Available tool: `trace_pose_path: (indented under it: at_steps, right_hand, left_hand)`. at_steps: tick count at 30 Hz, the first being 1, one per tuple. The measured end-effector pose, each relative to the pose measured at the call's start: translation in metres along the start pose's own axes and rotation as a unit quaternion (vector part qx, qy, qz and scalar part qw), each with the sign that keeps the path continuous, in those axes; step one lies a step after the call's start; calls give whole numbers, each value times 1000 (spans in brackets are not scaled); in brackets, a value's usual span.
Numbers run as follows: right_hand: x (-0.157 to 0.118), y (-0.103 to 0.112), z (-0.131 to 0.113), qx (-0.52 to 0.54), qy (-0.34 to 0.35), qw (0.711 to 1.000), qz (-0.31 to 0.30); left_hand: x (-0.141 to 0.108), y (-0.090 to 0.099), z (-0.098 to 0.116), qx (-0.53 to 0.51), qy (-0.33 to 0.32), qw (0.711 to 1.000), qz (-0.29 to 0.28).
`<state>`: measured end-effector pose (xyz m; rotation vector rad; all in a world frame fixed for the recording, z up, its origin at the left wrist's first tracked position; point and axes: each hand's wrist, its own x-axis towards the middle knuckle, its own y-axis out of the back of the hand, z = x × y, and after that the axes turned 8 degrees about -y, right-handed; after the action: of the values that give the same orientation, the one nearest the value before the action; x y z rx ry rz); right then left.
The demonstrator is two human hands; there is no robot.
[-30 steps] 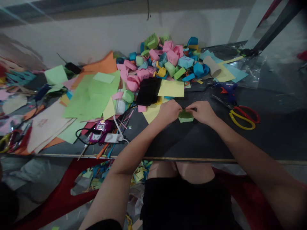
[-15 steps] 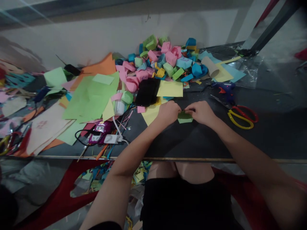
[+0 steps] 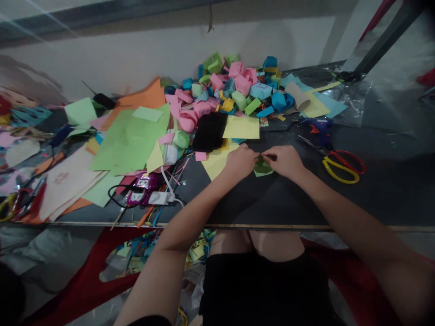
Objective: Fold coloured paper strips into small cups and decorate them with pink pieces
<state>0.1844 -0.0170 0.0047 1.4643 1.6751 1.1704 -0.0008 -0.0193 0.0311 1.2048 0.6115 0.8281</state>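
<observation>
A small folded piece of green paper (image 3: 263,168) stands on the dark tabletop (image 3: 258,203) between my two hands. My left hand (image 3: 242,161) pinches its far left edge, fingers curled in. On the other side my right hand (image 3: 285,161) grips the far right edge between thumb and fingertips. The fingertips of both hands nearly meet and hide the paper's upper part. Under and beside my left hand lies yellow paper (image 3: 214,160). A black phone (image 3: 210,131) rests just beyond it.
A heap of folded pink, blue and green paper pieces (image 3: 243,86) lies along the wall. Scissors (image 3: 343,166) and a blue glue gun (image 3: 319,129) are at right. Green sheets (image 3: 131,140), a purple power strip (image 3: 141,188) and a white plug (image 3: 159,198) lie at left.
My fingertips have drawn closer together over the far edge of the green paper. The paper has tilted slightly and shows less of its near side.
</observation>
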Motion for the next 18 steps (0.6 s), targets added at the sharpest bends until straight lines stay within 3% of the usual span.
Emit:
trace_pose_path:
  at_steps: [8,18]
  right_hand:
    - [0,4,-2,-43,12,999,-16]
    - [2,1,5,2,22,999,24]
  left_hand:
    - [-2,-3,2,19,27,999,22]
    - [0,-10,1,53,11,997,48]
